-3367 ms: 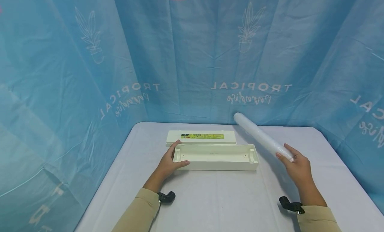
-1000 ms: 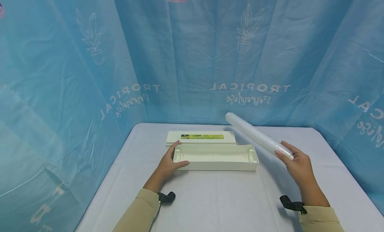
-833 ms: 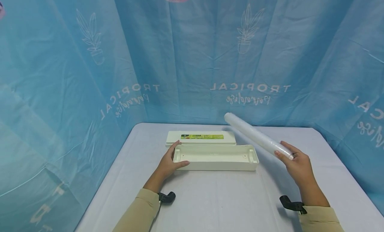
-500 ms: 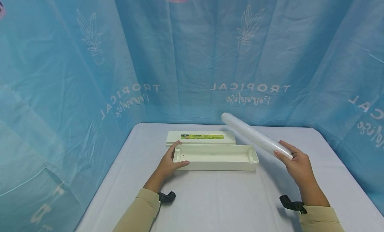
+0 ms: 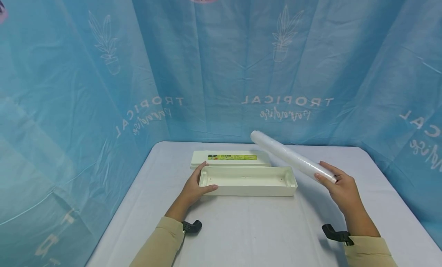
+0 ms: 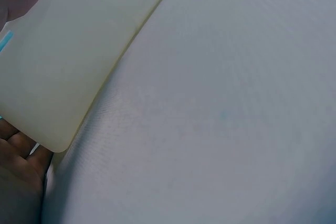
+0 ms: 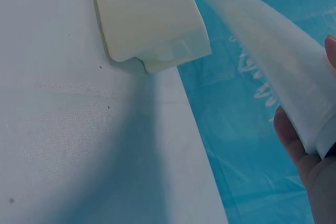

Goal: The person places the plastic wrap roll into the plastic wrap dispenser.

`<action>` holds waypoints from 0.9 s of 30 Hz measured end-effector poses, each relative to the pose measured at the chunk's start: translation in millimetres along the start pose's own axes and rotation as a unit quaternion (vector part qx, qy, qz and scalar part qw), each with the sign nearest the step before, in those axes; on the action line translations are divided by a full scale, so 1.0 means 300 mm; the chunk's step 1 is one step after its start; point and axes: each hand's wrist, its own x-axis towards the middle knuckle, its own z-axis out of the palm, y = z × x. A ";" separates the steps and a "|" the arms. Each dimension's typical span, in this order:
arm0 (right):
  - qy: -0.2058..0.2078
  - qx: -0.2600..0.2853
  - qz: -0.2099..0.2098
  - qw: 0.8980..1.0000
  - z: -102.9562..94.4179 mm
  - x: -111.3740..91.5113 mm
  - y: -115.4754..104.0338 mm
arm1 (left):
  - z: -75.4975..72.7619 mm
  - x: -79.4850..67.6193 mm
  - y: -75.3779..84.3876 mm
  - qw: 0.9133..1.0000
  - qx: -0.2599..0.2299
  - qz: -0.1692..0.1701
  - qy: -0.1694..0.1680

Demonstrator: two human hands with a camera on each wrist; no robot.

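While the right hand (image 5: 342, 188) grips the roll (image 5: 291, 155) by its near end, thumb on one side and fingers curled round the other, the left hand (image 5: 195, 187) holds the nearer end of the tray (image 5: 255, 190), thumb against the front wall and fingers round the end. The roll slants forward and leftward from the right hand, its far end raised well above the table (image 5: 241, 228) and apart from the tray, which lies between the hands. The roll should behave as a light to moderately heavy, stiff cylinder; its glossy film is probably slippery and may crease or loosen under hard pressure. Because the end hold leaves the length unsupported, expect the far end to dip or swing; a grip around the middle would balance better, while an end grip leaves the rest of the roll unobstructed. Apply firm, even pressure and avoid digging in with the nails. The tray appears to be rigid, thin-walled plastic, light enough to slide if knocked; hold it by an end wall, as the left hand does. The lid (image 5: 198, 159), likely similar in stiffness, lies just beyond the tray, ahead of the left hand, untouched by the right.
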 end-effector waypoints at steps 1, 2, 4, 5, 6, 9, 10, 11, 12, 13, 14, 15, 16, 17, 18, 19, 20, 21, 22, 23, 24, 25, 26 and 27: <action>-0.001 0.001 -0.001 1.000 -0.001 0.000 -0.001 | 0.000 0.001 0.000 1.000 -0.002 0.001 0.000; -0.002 0.002 -0.003 1.000 -0.001 0.000 -0.002 | 0.002 0.001 0.001 1.000 -0.003 0.000 0.001; -0.002 0.001 -0.006 1.000 -0.002 0.001 -0.004 | 0.003 -0.003 0.014 1.000 -0.005 -0.005 0.003; -0.003 0.002 -0.005 1.000 -0.002 0.001 -0.006 | 0.003 -0.002 0.014 1.000 -0.007 -0.004 0.005; -0.004 0.002 -0.004 1.000 -0.002 0.002 -0.009 | 0.003 -0.002 0.013 1.000 -0.007 -0.003 0.005; -0.009 0.003 -0.006 1.000 -0.001 0.002 -0.013 | 0.001 0.000 0.012 1.000 -0.004 -0.006 0.005; -0.011 0.005 -0.006 1.000 -0.001 0.001 -0.016 | -0.001 0.005 -0.001 1.000 -0.005 -0.004 0.004; -0.014 0.006 -0.005 1.000 0.000 0.001 -0.018 | -0.001 0.004 -0.002 1.000 -0.004 -0.003 0.004; -0.015 0.007 -0.006 1.000 0.000 0.000 -0.018 | -0.001 0.004 -0.001 1.000 -0.003 -0.003 0.004; -0.017 0.008 -0.007 1.000 0.001 0.000 -0.019 | -0.001 0.004 -0.002 1.000 -0.003 -0.003 0.004; -0.019 0.007 -0.008 1.000 0.001 -0.001 -0.020 | -0.001 0.004 -0.003 1.000 -0.003 -0.003 0.004; -0.020 0.007 -0.008 1.000 0.001 -0.002 -0.021 | -0.001 0.004 -0.003 1.000 -0.003 -0.002 0.004; -0.021 0.008 -0.008 1.000 0.001 -0.002 -0.021 | 0.000 0.004 -0.005 1.000 -0.002 -0.001 0.005; -0.021 0.008 -0.008 1.000 0.001 -0.002 -0.022 | 0.000 0.004 -0.006 1.000 -0.002 -0.001 0.005; -0.022 0.009 -0.008 1.000 0.002 -0.002 -0.022 | 0.000 0.005 -0.007 1.000 -0.001 -0.001 0.005; -0.023 0.009 -0.009 1.000 0.002 -0.003 -0.023 | 0.000 0.005 -0.008 1.000 0.001 -0.002 0.005; -0.023 0.009 -0.010 1.000 0.003 -0.004 -0.023 | 0.000 0.005 -0.009 1.000 0.001 -0.002 0.005; -0.024 0.009 -0.011 1.000 0.003 -0.005 -0.024 | 0.000 0.006 -0.010 1.000 0.001 -0.002 0.005; -0.025 0.010 -0.011 1.000 0.003 -0.006 -0.025 | 0.000 0.006 -0.011 1.000 0.001 -0.002 0.005; -0.026 0.010 -0.011 1.000 0.004 -0.008 -0.026 | -0.001 0.006 -0.011 1.000 0.000 -0.002 0.004; -0.026 0.011 -0.011 1.000 0.004 -0.010 -0.027 | -0.001 0.006 -0.012 1.000 -0.001 -0.002 0.003; -0.027 0.010 -0.012 1.000 0.004 -0.010 -0.028 | -0.001 0.006 -0.013 1.000 -0.001 -0.002 0.002; -0.027 0.008 -0.014 0.999 0.005 -0.011 -0.029 | -0.001 0.007 -0.013 1.000 -0.002 -0.002 0.001; -0.028 0.007 -0.016 0.999 0.005 -0.011 -0.029 | -0.002 0.007 -0.013 1.000 -0.003 -0.001 0.001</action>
